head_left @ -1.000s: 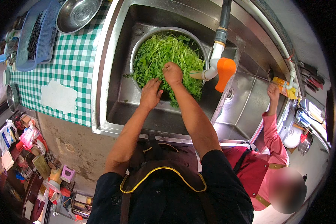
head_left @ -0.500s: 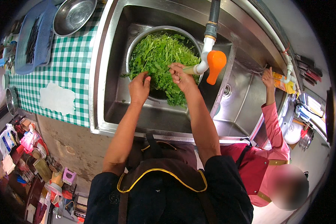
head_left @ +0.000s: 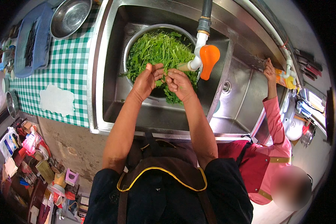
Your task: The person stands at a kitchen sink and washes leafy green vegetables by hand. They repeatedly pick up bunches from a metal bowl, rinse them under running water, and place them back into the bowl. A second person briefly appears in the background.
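Observation:
A large round metal basin (head_left: 130,44) full of leafy greens with thin pale stems (head_left: 156,48) stands in the left sink bowl. Over its near edge, my left hand (head_left: 147,81) has its palm turned up and its fingers apart, close to the leaves. My right hand (head_left: 180,85) is closed in a pinch beside it, with bits of green at the fingertips. The two hands almost meet. Just above the right hand hangs the spout of a white pipe tap (head_left: 200,50) with an orange lever (head_left: 209,61); no water can be made out.
The right sink bowl (head_left: 237,97) lies beyond a metal divider. A co-worker's hand (head_left: 269,71) reaches over the far right rim, by a yellow bottle (head_left: 287,81). Left of the sink, a checked green cloth (head_left: 69,56) carries a blue basket (head_left: 41,48) and a metal bowl (head_left: 70,18).
My right hand has drawn back from the tap spout toward my left hand. My left hand has moved right and turned its palm up. The view has shifted slightly.

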### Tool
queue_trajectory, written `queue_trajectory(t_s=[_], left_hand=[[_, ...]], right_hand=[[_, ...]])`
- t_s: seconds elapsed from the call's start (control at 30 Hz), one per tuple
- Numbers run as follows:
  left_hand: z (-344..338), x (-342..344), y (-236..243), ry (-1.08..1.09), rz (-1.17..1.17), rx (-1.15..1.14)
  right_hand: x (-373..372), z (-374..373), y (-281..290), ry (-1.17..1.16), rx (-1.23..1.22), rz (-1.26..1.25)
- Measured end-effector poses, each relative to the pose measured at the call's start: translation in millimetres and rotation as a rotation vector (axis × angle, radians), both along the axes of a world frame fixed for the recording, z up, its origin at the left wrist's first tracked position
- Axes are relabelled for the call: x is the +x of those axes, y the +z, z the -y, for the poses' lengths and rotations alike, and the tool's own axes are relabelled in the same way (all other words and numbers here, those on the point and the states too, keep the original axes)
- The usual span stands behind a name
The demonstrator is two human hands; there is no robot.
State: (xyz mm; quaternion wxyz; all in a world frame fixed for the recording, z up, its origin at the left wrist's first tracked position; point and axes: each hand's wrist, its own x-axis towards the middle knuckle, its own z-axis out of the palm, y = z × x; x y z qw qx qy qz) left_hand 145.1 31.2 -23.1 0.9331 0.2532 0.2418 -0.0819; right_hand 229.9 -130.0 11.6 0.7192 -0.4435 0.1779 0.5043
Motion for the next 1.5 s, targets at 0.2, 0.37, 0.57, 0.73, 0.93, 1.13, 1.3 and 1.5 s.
queue_trajectory(t_s=[0.2,0.37,0.57,0.73,0.93,1.13,1.3,1.5], left_hand=[[7.0,-4.4,3.6,-0.008,-0.04,-0.165],[10.3,-5.1,-2.9,-0.04,-0.051,-0.078],[29.3,-2.3,11.2,-0.192,-0.109,0.307],[44.7,-2.7,-1.5,-0.216,0.047,0.517],[36.6,-1.5,2.4,-0.24,-0.041,0.375],[11.1,6.1,-26.9,-0.149,-0.267,0.515],[-14.6,-14.6,-54.1,-0.145,-0.467,0.458],[-22.3,-28.6,-49.7,-0.091,-0.409,0.425]], right_hand=[[2.9,5.0,2.8,0.049,-0.126,0.114],[-4.2,5.3,3.7,0.211,-0.381,0.354],[-14.1,15.4,-6.6,0.067,-0.455,0.473],[-3.3,16.4,-1.6,0.045,-0.495,0.302],[6.8,14.8,-16.4,-0.014,-0.541,0.361],[30.8,15.4,-66.9,0.118,-0.783,0.788],[43.8,18.9,-94.0,0.237,-0.883,1.222],[12.8,-50.4,-73.7,0.427,-0.784,1.1]])
